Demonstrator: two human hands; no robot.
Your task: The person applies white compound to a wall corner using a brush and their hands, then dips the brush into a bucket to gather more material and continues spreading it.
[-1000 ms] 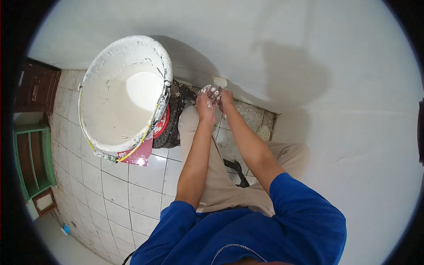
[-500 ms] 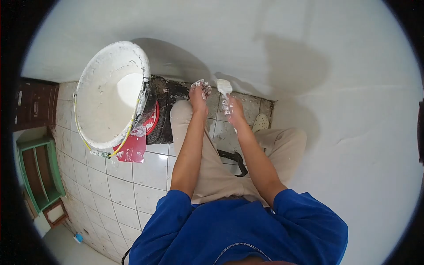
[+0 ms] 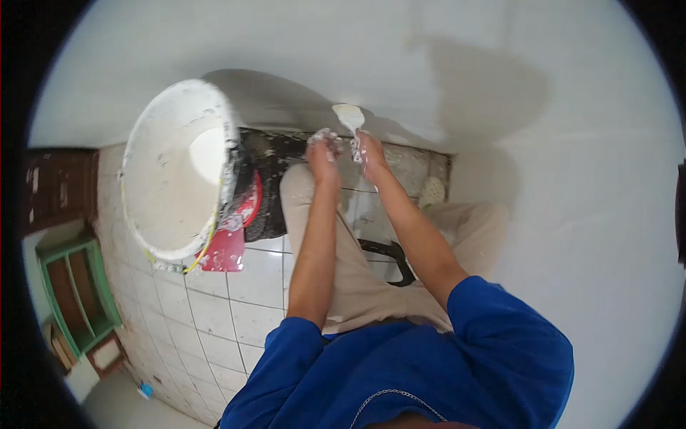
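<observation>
My right hand (image 3: 370, 154) is wrapped round the handle of a putty knife (image 3: 349, 116), whose blade is coated in white paste and points up toward the wall. White paste smears the fingers of both hands. Just left of it, my left hand (image 3: 324, 150) has curled fingers covered in paste; whether something lies within them is too blurred to tell. A large white bucket (image 3: 227, 136) with a yellow-sleeved handle stands at the left, pale paste on its inner walls.
Beside the bucket are a red flat piece (image 3: 227, 252), a red rim (image 3: 254, 204) and a dark stained surface (image 3: 268, 223). A black curved object (image 3: 404, 266) lies between my legs. A white wall (image 3: 586, 186) runs along the top and right. A green-framed cabinet (image 3: 111, 286) is far left.
The putty knife and my right hand have moved up and to the left, closer to my left hand, and the blade has tilted further left. The whole view has shifted slightly.
</observation>
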